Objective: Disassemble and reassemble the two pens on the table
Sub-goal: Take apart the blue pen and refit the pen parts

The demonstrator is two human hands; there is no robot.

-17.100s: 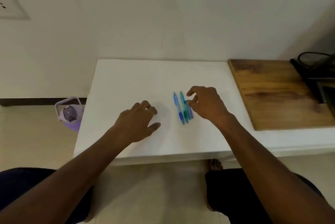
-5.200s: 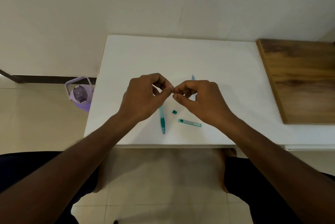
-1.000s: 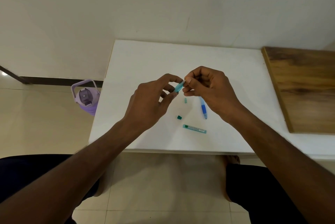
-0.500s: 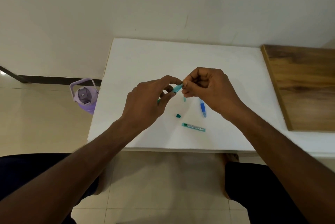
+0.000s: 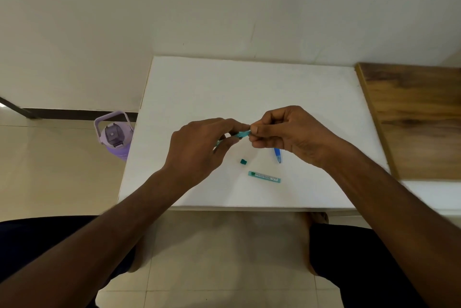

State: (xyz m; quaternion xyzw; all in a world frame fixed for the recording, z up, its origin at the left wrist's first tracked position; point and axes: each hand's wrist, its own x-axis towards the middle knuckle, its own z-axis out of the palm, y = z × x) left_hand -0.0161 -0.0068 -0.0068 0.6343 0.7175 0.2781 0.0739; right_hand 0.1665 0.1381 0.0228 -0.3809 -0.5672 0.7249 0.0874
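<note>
Both hands meet above a smooth white counter [image 5: 199, 88]. The left hand [image 5: 199, 148] and the right hand [image 5: 289, 133] each pinch one end of a translucent teal pen barrel [image 5: 241, 134], its long axis running left to right. On the counter lie a small dark teal cap [image 5: 243, 161], a flat teal tube [image 5: 264, 176] and a blue pen [image 5: 277, 158] partly under the right hand. A wooden board [image 5: 419, 118] adjoins on the right; a lilac bottle [image 5: 115, 136] stands on the beige tiled floor.
</note>
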